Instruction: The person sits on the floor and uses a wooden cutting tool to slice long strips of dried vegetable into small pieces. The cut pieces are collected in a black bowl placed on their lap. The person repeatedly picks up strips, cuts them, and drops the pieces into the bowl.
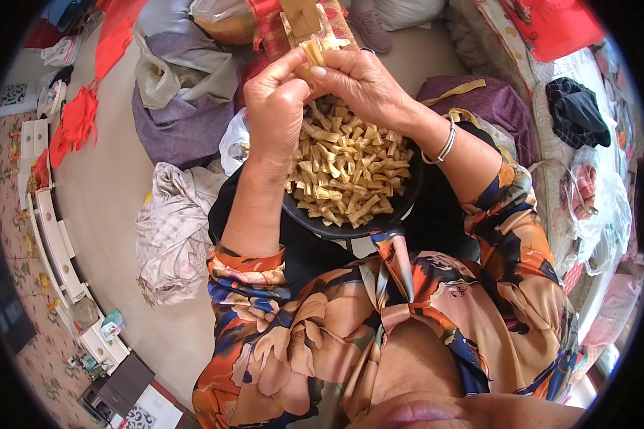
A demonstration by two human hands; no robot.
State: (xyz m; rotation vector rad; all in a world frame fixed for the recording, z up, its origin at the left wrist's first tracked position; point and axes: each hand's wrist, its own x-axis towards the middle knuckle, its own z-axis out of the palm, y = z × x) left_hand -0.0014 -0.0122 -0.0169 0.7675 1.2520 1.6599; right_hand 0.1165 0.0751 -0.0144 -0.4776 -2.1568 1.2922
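Observation:
My left hand (279,102) and my right hand (365,88) meet over the far rim of a dark round basin (335,231). Between their fingertips they pinch a pale yellow bundle of dried, husk-like strips (312,52). The right thumb presses against its lower end, and the left fingers are curled, partly hiding the grip. A heap of short, knotted yellowish pieces (349,166) of similar look fills the basin, which rests at my lap. Just beyond the fingers, a wooden block (300,19) stands on a small wooden piece with pale bits around it.
Left of the basin lie a purple-grey cloth sack (185,126) and a crumpled pale cloth (174,230). A purple cloth bundle (477,107) sits to the right, beside a bed edge (547,177) holding a dark cap-like item (577,112) and plastic bags (601,214). White drawers (59,257) line the left wall.

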